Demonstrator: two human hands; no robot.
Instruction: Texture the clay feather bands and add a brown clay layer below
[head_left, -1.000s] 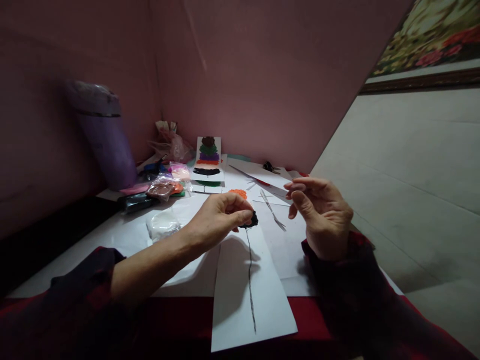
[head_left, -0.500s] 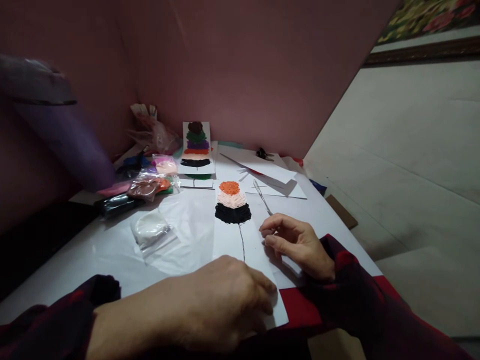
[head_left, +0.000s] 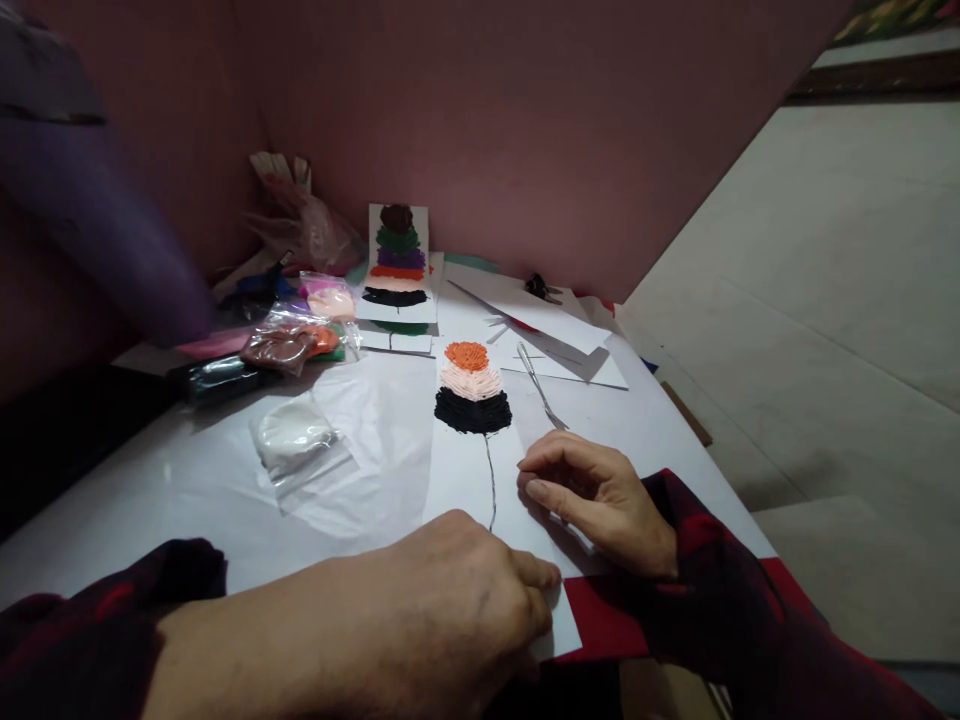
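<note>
A long white paper strip [head_left: 469, 470] lies on the table in front of me, with a thin dark line and stacked bands of orange, peach and black clay [head_left: 472, 388] near its far end. My left hand [head_left: 442, 610] rests on the strip's near end, fingers curled down onto the paper. My right hand [head_left: 596, 495] lies at the strip's right edge, fingers curled with the tips pressed together; whether anything is in them I cannot make out. A thin metal tool [head_left: 541, 388] lies just beyond my right hand.
Bags of coloured clay [head_left: 300, 340] and a white clay lump in a bag [head_left: 292, 435] lie at the left. A card with stacked clay colours [head_left: 397, 265] stands at the back. Loose white sheets [head_left: 547, 340] lie at the right. A purple container [head_left: 82, 220] stands at far left.
Both hands came down from mid-air onto the paper strip. The left hand moved back from the clay to the strip's near end. The view tilted downward.
</note>
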